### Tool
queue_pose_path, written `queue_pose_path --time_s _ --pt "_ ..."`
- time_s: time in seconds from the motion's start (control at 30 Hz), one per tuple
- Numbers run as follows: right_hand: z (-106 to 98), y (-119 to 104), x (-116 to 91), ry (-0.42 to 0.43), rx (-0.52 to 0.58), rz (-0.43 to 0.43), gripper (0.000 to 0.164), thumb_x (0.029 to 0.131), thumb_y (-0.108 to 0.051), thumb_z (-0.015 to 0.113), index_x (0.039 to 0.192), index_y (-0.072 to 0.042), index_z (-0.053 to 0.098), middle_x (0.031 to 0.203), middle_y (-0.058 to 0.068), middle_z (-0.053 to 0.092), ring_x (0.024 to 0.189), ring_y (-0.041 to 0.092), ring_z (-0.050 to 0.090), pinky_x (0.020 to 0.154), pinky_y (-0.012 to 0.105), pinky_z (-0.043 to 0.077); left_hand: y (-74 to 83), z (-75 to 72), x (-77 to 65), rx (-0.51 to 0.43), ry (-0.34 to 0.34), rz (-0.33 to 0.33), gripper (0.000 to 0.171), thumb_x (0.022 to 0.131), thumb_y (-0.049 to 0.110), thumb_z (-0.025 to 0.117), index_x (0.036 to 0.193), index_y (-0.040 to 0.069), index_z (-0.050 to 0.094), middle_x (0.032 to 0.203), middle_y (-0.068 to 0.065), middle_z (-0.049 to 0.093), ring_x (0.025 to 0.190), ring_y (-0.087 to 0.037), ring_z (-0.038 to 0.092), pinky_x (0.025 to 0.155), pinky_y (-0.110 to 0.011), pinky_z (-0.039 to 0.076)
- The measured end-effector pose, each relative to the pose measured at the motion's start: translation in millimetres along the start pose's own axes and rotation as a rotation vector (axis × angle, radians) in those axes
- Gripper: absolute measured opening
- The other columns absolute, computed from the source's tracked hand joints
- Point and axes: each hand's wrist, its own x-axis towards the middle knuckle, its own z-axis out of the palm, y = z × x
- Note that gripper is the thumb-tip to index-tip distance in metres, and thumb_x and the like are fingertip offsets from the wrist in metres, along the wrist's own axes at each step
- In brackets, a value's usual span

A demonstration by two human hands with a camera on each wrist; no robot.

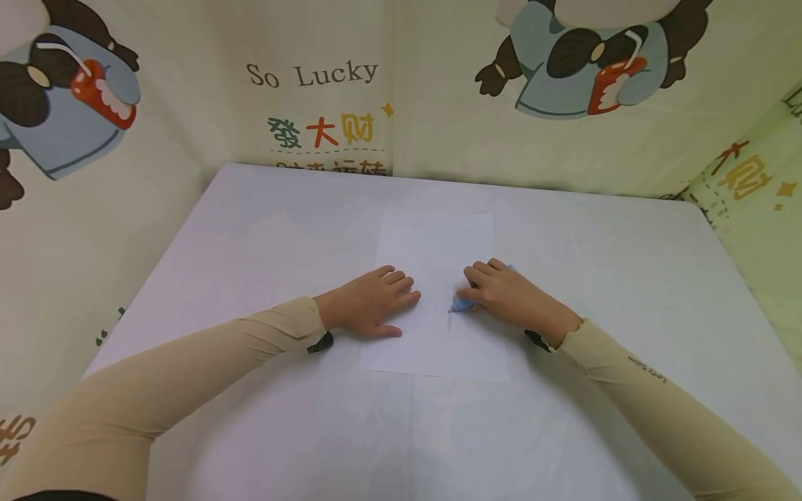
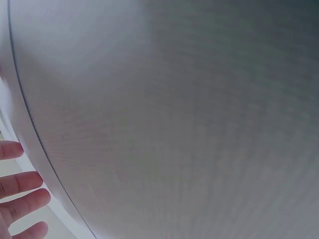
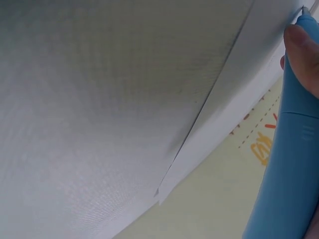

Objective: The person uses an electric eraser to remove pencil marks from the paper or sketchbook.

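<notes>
A sheet of white paper [image 1: 432, 243] lies on the white table, under both hands. My left hand [image 1: 370, 303] rests on the sheet's left part with its fingers spread; in the left wrist view, fingers [image 2: 22, 201] show at the lower left edge. On the right, my right hand [image 1: 504, 292] grips a thick blue pen [image 1: 462, 305], its tip pointing left and down at the paper. Below the tip is a faint thin streak, a mark or a shadow. The right wrist view shows the pen's wide blue body [image 3: 286, 164], with the thumb [image 3: 303, 52] pressed near its tip.
The white table [image 1: 301, 424] extends around the sheet, with rounded far corners. Behind it and at the sides hangs a cream cloth [image 1: 438, 90] printed with cartoon figures and lettering. A black strap piece [image 1: 321, 343] shows under the left wrist, another [image 1: 537, 340] under the right.
</notes>
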Motion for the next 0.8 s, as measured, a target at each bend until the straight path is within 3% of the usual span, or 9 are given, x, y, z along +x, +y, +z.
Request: queue_pose_path --time_s 0.3,0.8 --pt "-0.2 -2.0 0.8 -0.049 0.016 0.008 0.029 0.066 -0.023 0.082 0.091 -0.019 0.067 0.076 0.002 0.044 0.072 0.016 0.043 0.067 0.029 0.037 0.5 1.1 -1.1 -0.003 0.009 -0.001 0.061 0.089 0.056 0.046 0.129 0.010 0.047 0.116 -0.008 0.054 0.107 -0.026 0.050 0.100 -0.042 0.038" --pt "2.7 0.8 -1.8 -0.016 0.005 0.015 0.025 0.067 -0.018 0.082 0.086 -0.018 0.065 0.073 0.002 0.041 0.068 0.017 0.041 0.065 0.029 0.036 1.0 -0.6 -0.1 0.011 -0.010 -0.002 0.061 0.088 0.056 0.047 0.129 0.010 0.047 0.114 -0.007 0.054 0.106 -0.025 0.050 0.099 -0.041 0.038"
